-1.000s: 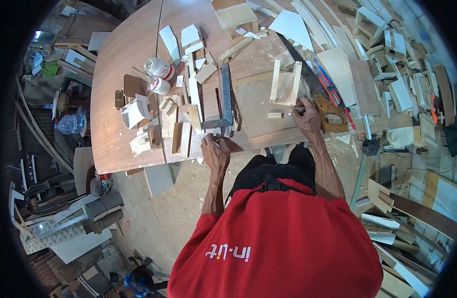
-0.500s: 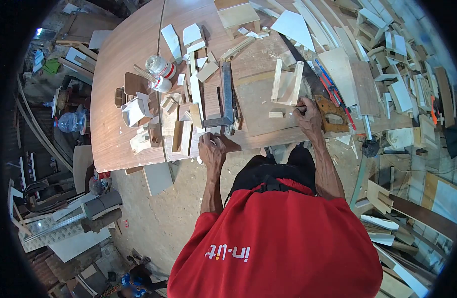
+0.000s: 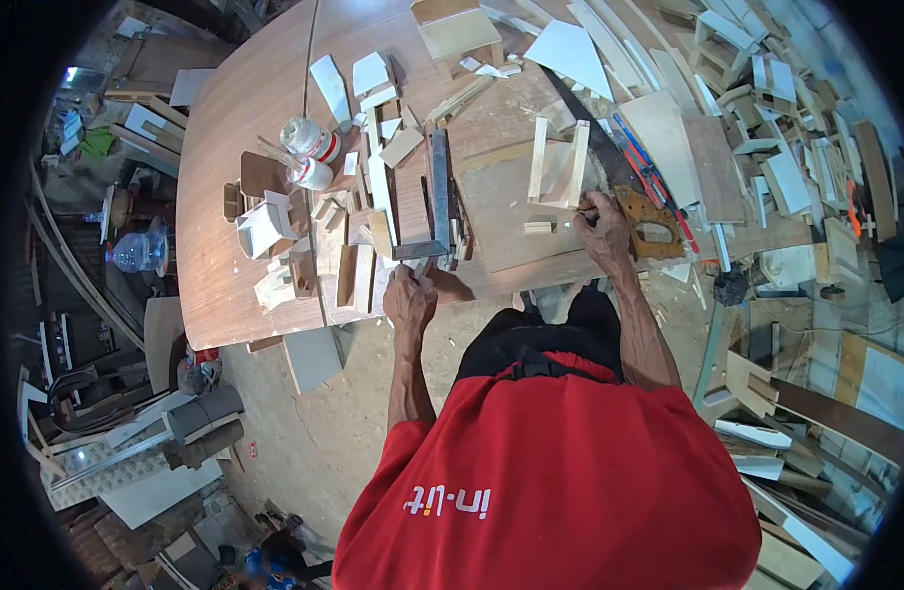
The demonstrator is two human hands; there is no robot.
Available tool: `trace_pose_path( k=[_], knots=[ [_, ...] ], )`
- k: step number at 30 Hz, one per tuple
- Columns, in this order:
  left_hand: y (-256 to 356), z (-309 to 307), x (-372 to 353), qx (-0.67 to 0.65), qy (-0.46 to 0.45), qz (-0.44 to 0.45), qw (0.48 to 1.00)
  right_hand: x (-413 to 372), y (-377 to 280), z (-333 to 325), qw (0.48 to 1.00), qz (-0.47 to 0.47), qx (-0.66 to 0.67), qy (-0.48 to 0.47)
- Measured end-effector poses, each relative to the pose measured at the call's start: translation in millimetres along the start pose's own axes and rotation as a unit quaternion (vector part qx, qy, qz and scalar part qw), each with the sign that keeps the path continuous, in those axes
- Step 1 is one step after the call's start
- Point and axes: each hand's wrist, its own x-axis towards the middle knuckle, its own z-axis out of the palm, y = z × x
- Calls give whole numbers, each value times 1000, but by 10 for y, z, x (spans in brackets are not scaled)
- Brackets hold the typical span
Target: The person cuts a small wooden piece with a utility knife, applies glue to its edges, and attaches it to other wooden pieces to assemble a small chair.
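Observation:
My left hand (image 3: 410, 295) is closed at the table's front edge, just below the short arm of a metal try square (image 3: 439, 192). What its curled fingers hold, if anything, is hidden. My right hand (image 3: 603, 234) has its fingers pinched together by the lower right corner of a U-shaped wooden piece (image 3: 576, 178); I cannot make out anything between them. That piece lies on a flat board (image 3: 491, 211), with a small wooden block (image 3: 538, 227) below it. Right of my right hand lies a handsaw with a wooden handle (image 3: 629, 223).
Two glue jars (image 3: 312, 175) stand on the left of the table (image 3: 245, 108) among small wooden boxes (image 3: 265, 228). Red and blue tools (image 3: 648, 172) lie beyond the saw. Wood offcuts (image 3: 786, 187) are heaped at the right. Another person (image 3: 275, 560) is at lower left.
The view has shifted slightly, so the table items appear a little further left. Both hands stay close to the same spots, with small finger movements.

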Motion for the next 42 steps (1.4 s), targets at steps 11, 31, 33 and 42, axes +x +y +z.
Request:
trace_pose_path(
  k=[11, 31, 33, 42],
  knots=[
    [303, -587, 62, 23, -105, 36, 994, -6, -3, 4, 1000, -7, 13, -4],
    [1599, 520, 293, 6, -14, 357, 934, 16, 107, 40, 1000, -1, 20, 8],
    [1606, 532, 300, 10, -12, 370, 929, 5, 73, 10, 1000, -3, -12, 10],
    [1677, 569, 353, 11, -28, 407, 913, 11, 10, -22, 999, -10, -32, 10]
  ],
)
